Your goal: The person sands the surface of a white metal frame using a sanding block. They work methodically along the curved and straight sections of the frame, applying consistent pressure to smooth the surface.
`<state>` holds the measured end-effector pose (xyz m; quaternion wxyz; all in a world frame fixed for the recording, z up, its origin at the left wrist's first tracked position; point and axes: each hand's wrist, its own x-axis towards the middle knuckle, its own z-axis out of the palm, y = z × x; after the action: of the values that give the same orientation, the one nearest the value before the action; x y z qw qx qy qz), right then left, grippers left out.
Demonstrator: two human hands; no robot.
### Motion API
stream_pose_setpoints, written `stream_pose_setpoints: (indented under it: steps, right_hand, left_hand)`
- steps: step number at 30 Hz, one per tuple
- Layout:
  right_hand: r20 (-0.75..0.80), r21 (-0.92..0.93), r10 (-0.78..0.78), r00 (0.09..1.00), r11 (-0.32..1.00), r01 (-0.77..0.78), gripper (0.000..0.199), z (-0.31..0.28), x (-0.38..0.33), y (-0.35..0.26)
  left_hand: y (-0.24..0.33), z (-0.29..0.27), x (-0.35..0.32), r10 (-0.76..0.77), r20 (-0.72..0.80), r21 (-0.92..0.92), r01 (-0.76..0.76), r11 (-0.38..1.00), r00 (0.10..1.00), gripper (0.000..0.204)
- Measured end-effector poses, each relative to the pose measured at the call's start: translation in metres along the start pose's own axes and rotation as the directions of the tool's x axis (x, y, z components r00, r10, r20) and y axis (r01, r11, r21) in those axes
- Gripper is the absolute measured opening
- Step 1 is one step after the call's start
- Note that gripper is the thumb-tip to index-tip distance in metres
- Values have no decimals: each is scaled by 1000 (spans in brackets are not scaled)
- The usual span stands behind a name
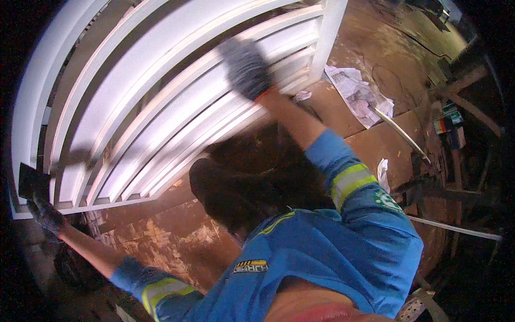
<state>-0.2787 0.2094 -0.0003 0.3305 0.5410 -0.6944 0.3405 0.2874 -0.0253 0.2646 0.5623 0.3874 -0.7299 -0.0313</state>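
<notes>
A large white slatted frame, like a louvred panel, stands in front of me and fills the upper left. My left hand, in a dark glove, is at the frame's lower left corner. Its fingers are closed on a dark flat square piece, which rests against the frame's edge; its kind is unclear. Over the middle slats toward the right side is my right hand, in a grey glove. Motion smears its fingers, so whether it holds anything cannot be made out.
Stained brown sheeting covers the floor. Crumpled printed paper lies right of the frame, with a thin pale strip across it. A white scrap is nearer me. Dark timbers and clutter line the right side.
</notes>
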Motion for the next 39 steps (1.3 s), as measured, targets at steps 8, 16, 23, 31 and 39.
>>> stream_pose_setpoints:
  steps: [8, 16, 23, 31, 39]
  right_hand:
    - [374, 543, 281, 884, 707, -454, 47, -62, -27, 36]
    - [701, 654, 236, 673, 163, -738, 31, -108, -150, -48]
    - [520, 403, 257, 815, 767, -499, 38, -109, -194, -27]
    - [559, 544, 110, 822, 700, -463, 40, -112, -158, -50]
    - [57, 519, -260, 964, 833, 194, 37, -78, -85, -57]
  left_hand:
    - [171, 223, -281, -216, 693, -406, 619, 672, 688, 40]
    - [208, 293, -396, 135, 855, -381, 432, 817, 500, 34]
    - [212, 267, -411, -7, 914, -362, 821, 442, 406, 26]
    - [213, 271, -389, 10, 749, -444, 491, 750, 663, 16]
    - [113, 239, -314, -192, 582, -345, 454, 821, 790, 20]
